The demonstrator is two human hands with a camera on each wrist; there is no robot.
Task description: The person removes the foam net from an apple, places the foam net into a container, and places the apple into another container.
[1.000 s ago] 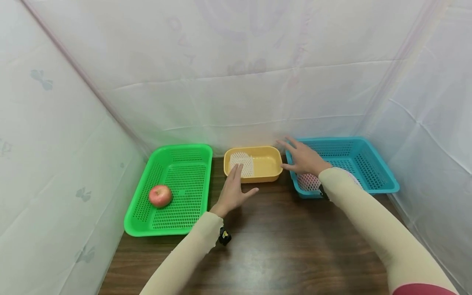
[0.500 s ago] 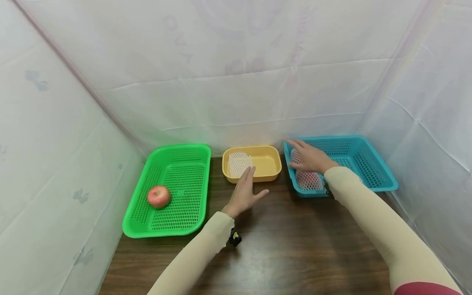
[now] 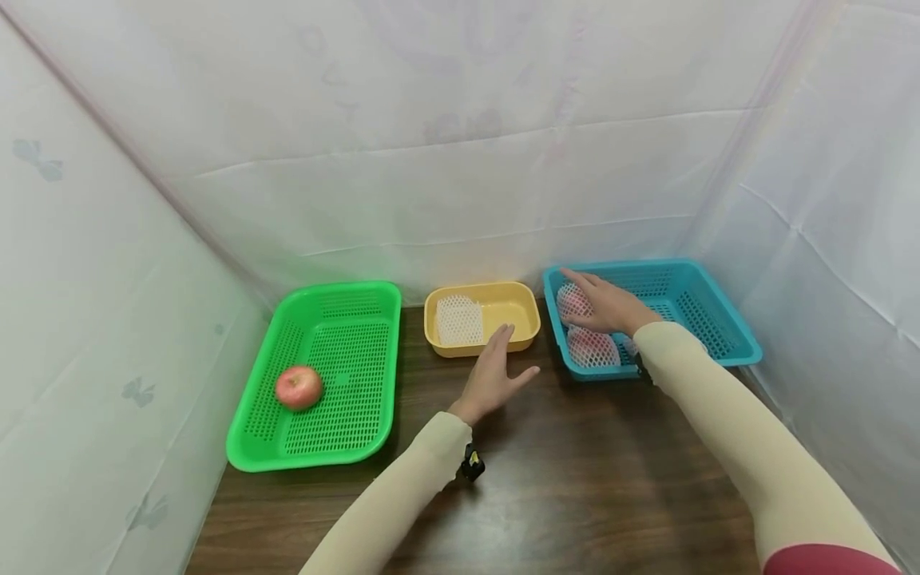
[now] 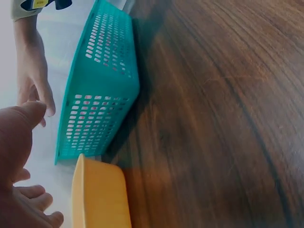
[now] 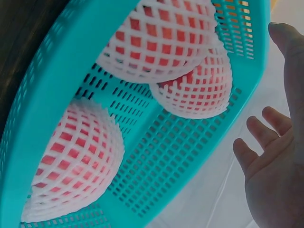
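Note:
My right hand (image 3: pixel 602 305) is held over the left end of the blue basket (image 3: pixel 719 319), fingers spread and nothing in them. Beneath it lie apples in white foam nets; the right wrist view shows a front one (image 5: pixel 161 40), one behind it (image 5: pixel 199 88) and another apart (image 5: pixel 78 159). In front of the small yellow tray (image 3: pixel 513 343) my left hand (image 3: pixel 492 379) hovers with straight fingers and thumb out, holding nothing. An empty white foam net (image 3: pixel 460 319) lies flat in the tray's left half.
On the left stands a green basket (image 3: pixel 391 375) with one bare apple (image 3: pixel 299 387) in it. All three containers sit on a dark wooden table (image 3: pixel 568 479), close to a white cloth wall (image 3: pixel 460 192) at the back. More cloth hangs at both sides.
My left hand has moved right, off the foam net to the tray's front right. The right hand has shifted slightly right over the blue basket, uncovering netted apples. The view has turned slightly right.

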